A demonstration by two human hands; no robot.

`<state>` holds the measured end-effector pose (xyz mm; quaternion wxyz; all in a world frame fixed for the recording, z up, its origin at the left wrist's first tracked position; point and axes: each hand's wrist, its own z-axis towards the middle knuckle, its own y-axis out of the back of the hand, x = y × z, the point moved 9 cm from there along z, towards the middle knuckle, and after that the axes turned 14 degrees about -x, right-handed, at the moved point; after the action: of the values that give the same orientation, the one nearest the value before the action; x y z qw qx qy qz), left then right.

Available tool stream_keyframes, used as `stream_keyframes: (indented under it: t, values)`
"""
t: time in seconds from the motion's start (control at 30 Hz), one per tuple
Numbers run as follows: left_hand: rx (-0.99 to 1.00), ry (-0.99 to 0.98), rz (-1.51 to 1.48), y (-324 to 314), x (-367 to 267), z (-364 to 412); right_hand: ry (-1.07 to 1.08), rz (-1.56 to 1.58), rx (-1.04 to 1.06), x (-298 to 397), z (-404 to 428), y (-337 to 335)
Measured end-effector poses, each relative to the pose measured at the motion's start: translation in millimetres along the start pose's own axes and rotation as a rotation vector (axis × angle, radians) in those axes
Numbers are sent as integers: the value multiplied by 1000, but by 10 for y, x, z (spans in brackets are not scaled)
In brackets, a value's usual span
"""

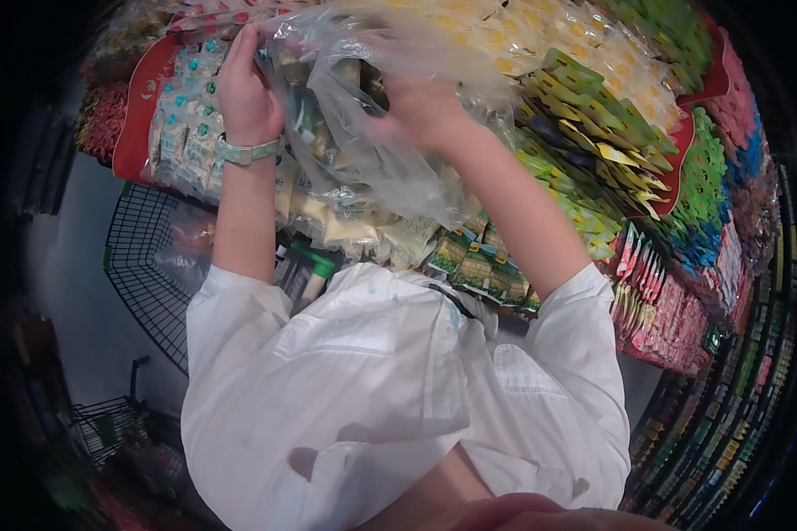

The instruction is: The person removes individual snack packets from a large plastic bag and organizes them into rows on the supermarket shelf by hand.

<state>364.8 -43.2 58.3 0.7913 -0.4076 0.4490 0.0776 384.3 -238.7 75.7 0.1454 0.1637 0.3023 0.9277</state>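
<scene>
A clear plastic bag (365, 133) hangs between my two hands over heaps of small wrapped packets. At the bag's left edge, my left hand (249, 93) grips the film with its fingers pointing up; a green watch band circles that wrist. My right hand (422, 106) is at the bag's right side by a dark gap in the film. Motion blurs it, and its fingertips cannot be made out. Packets show through the film, but whether they lie inside or behind it is unclear. Cream-coloured packets (351, 227) lie just below the bag.
White packets (192, 126) sit by a red divider (139, 106) on the left. Yellow-green packets (591, 126) fill the right side near another red divider (681, 166). A wire shopping cart (143, 265) stands at lower left, with stocked shelves (724, 411) at far right.
</scene>
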Motion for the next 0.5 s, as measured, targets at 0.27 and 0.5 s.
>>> stream_keyframes:
  t: [0.27,0.5]
  values:
    - [-79,-247,388,495,29,139,-356,-5,640,-99,-303,-520]
    - [503,-1058,460,-315,-1229,-1465,-398,-116,831,-162,-370,-724]
